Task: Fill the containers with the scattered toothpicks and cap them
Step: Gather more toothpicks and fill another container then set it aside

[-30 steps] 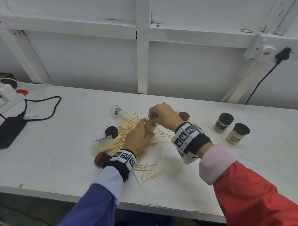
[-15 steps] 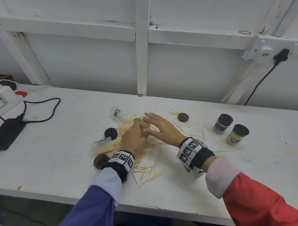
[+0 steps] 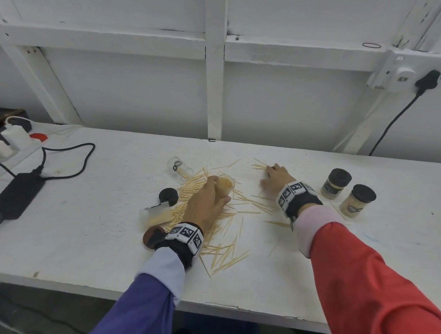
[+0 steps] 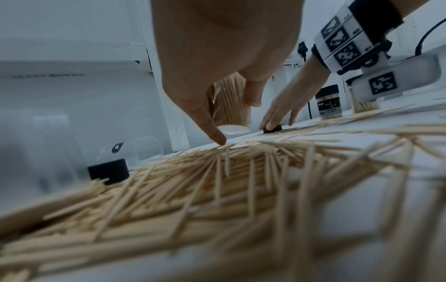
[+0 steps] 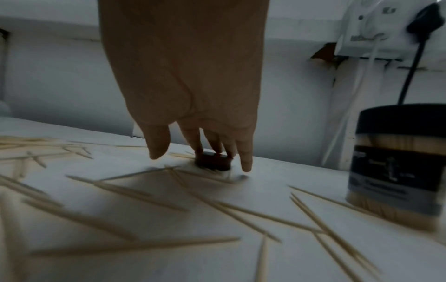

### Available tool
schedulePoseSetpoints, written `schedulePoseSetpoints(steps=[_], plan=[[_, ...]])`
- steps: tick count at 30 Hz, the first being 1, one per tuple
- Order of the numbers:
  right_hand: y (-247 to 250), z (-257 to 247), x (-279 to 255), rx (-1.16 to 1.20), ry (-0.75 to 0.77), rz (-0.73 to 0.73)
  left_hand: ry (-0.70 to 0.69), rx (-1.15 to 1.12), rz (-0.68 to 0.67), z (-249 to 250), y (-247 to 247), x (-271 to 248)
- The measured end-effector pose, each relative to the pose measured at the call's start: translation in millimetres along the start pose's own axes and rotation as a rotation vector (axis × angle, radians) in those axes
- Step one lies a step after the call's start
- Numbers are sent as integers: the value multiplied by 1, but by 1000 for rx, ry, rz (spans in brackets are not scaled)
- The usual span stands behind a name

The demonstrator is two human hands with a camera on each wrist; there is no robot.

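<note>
My left hand [image 3: 215,191] grips an upright clear container [image 3: 225,185] packed with toothpicks, standing uncapped on the white table amid the scattered toothpicks [image 3: 227,227]. In the left wrist view the container [image 4: 231,106] sits between thumb and fingers, and the index fingertip [image 4: 218,136] touches the table. My right hand [image 3: 273,175] reaches to the far side. Its straight fingers rest on a dark brown cap [image 5: 213,162], with the thumb [image 5: 156,147] apart from it. The same cap [image 4: 272,129] shows in the left wrist view.
Two capped, filled containers [image 3: 336,183] [image 3: 357,204] stand at the right. An empty clear container [image 3: 179,166] lies behind the pile. Another container [image 3: 155,213] lies by a black cap [image 3: 168,196]. A brown cap [image 3: 150,237] sits by my left wrist. A power brick [image 3: 16,197] lies far left.
My right hand left the container and moved right and back onto the brown cap. My left hand kept hold of the filled container.
</note>
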State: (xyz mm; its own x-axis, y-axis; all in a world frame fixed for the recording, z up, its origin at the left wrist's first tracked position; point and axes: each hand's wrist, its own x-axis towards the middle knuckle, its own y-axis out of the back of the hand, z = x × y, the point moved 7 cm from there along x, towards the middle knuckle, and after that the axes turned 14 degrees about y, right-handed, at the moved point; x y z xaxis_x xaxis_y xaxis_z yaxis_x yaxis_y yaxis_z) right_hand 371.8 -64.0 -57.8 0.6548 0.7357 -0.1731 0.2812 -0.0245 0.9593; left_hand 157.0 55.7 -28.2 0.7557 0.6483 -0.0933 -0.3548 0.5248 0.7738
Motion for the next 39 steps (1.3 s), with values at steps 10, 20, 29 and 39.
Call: schedulePoseSetpoints(steps=[10, 20, 29, 39], plan=[[18, 4, -3, 143, 49, 266, -7, 8, -11, -3, -2, 2], [48, -114, -43, 785, 473, -42, -33, 9, -14, -3, -2, 4], [56, -124, -49, 566, 488, 13, -66, -9, -13, -2, -2, 3], [35, -113, -74, 681, 353, 217, -99, -15, -37, 5, -2, 0]])
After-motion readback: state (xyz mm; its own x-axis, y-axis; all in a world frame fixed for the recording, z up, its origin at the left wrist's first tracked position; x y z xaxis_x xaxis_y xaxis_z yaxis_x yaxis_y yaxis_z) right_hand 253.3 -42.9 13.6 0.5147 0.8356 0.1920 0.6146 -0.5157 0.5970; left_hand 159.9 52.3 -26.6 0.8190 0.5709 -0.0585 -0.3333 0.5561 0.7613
